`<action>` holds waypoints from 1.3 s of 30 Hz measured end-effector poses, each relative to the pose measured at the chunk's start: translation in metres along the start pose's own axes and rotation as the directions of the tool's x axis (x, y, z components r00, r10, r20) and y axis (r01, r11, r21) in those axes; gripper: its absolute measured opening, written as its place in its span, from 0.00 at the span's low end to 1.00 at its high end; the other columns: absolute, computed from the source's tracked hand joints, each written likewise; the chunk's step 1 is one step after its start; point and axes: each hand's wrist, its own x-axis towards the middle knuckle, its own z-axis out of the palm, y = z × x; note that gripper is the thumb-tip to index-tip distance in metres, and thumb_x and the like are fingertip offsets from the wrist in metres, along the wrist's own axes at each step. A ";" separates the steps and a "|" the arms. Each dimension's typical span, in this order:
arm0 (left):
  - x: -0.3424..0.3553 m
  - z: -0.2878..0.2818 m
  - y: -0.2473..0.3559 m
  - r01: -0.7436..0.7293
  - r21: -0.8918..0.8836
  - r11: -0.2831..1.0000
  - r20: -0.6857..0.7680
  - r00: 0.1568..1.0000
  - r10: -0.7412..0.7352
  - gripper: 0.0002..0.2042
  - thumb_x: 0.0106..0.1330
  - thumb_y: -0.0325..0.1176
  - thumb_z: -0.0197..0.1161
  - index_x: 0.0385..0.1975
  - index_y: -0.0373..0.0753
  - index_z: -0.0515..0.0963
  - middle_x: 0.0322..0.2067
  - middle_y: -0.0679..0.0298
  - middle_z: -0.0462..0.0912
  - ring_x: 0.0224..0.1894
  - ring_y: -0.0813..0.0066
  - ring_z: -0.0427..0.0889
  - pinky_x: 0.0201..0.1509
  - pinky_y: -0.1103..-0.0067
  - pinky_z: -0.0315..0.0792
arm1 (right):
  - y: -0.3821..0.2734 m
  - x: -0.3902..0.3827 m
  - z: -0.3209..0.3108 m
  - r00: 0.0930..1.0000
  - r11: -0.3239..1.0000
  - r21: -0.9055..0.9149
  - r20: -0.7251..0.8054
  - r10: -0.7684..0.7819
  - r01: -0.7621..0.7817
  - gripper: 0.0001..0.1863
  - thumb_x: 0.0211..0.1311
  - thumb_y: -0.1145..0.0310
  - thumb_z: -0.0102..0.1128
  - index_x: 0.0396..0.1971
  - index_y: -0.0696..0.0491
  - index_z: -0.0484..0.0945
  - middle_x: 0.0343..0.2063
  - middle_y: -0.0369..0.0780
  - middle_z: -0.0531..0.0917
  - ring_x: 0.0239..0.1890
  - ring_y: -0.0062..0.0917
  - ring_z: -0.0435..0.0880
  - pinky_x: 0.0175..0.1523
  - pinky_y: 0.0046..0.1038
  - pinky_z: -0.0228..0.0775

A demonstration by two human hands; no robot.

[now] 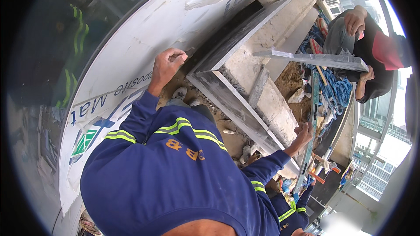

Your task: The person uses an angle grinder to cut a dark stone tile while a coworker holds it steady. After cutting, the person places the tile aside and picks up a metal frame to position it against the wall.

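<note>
My left hand is raised in front of the white wall panel, its fingers curled in with the thumb against them. I see nothing in it. My right hand reaches over the box-like stone structure and closes around the edge of a long teal spirit level. The level runs lengthwise along the far side of the structure. Grey stone slabs form the structure's near sides, with a pale slab inside. A short grey strip lies on that pale slab.
At the right, a crouching co-worker's hand holds a long grey stone piece. Blue rope and a clamp with orange handles lie beyond the level. Another co-worker's sleeve shows below. The white panel stands close at my left.
</note>
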 end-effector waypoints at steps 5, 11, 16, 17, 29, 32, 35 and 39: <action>-0.016 0.004 0.009 -0.001 -0.004 1.000 -0.066 0.998 0.000 0.10 0.66 0.33 0.68 0.38 0.31 0.85 0.30 0.63 0.86 0.32 0.80 0.83 0.40 0.81 0.75 | 0.010 0.006 0.003 1.000 1.000 0.019 0.016 -0.017 0.017 0.27 0.66 0.63 0.55 0.59 0.67 0.75 0.29 0.46 0.86 0.19 0.23 0.81 0.24 0.25 0.75; -0.029 0.026 0.018 -0.032 0.014 0.999 -0.059 0.998 0.032 0.12 0.67 0.33 0.67 0.38 0.29 0.83 0.30 0.63 0.86 0.32 0.79 0.83 0.40 0.81 0.76 | 0.016 0.031 0.005 0.998 0.997 0.079 0.056 0.005 -0.010 0.26 0.68 0.62 0.57 0.59 0.65 0.76 0.31 0.46 0.86 0.22 0.24 0.83 0.25 0.25 0.78; -0.046 0.044 0.025 -0.035 0.008 0.999 -0.068 0.997 0.035 0.12 0.67 0.33 0.67 0.39 0.28 0.83 0.31 0.62 0.86 0.32 0.78 0.84 0.41 0.80 0.77 | 0.023 0.044 0.010 0.998 0.984 0.178 0.067 -0.019 0.007 0.24 0.68 0.67 0.55 0.58 0.67 0.75 0.27 0.45 0.83 0.19 0.24 0.80 0.25 0.25 0.73; -0.048 0.046 0.024 -0.037 0.004 0.999 -0.072 0.997 0.037 0.12 0.67 0.33 0.67 0.39 0.28 0.83 0.31 0.62 0.86 0.32 0.78 0.84 0.41 0.80 0.77 | 0.029 0.048 0.011 0.997 0.984 0.176 0.071 -0.025 0.012 0.24 0.68 0.66 0.55 0.58 0.67 0.75 0.27 0.45 0.84 0.20 0.24 0.80 0.24 0.25 0.73; -0.068 0.056 0.009 -0.019 -0.018 1.000 -0.119 0.993 0.017 0.10 0.67 0.31 0.67 0.38 0.28 0.82 0.30 0.62 0.85 0.30 0.78 0.83 0.37 0.81 0.77 | 0.053 0.053 0.027 0.989 0.992 0.124 0.145 0.014 -0.032 0.25 0.67 0.64 0.54 0.57 0.66 0.76 0.30 0.47 0.86 0.20 0.25 0.83 0.24 0.25 0.74; -0.062 0.057 0.009 -0.025 -0.027 0.999 -0.095 0.995 0.022 0.10 0.67 0.31 0.67 0.38 0.29 0.82 0.29 0.63 0.84 0.28 0.79 0.81 0.35 0.81 0.76 | 0.050 0.051 0.031 0.993 0.989 0.131 0.108 0.051 -0.065 0.24 0.65 0.64 0.53 0.54 0.65 0.78 0.28 0.44 0.85 0.21 0.24 0.83 0.25 0.25 0.74; -0.045 0.059 0.006 -0.082 0.015 0.997 -0.055 0.995 0.082 0.10 0.68 0.32 0.66 0.38 0.29 0.82 0.30 0.63 0.83 0.29 0.79 0.80 0.34 0.81 0.75 | 0.059 0.056 0.031 0.993 0.988 0.133 0.099 0.067 -0.080 0.24 0.64 0.63 0.54 0.54 0.64 0.79 0.28 0.43 0.85 0.22 0.24 0.83 0.25 0.24 0.74; -0.022 0.066 0.004 -0.086 -0.010 0.996 -0.009 0.996 0.086 0.11 0.68 0.33 0.66 0.41 0.29 0.82 0.32 0.62 0.83 0.29 0.78 0.81 0.34 0.80 0.76 | 0.052 0.051 0.037 0.996 0.989 0.118 0.021 0.082 -0.084 0.23 0.64 0.63 0.55 0.53 0.64 0.79 0.27 0.45 0.85 0.23 0.26 0.85 0.26 0.27 0.76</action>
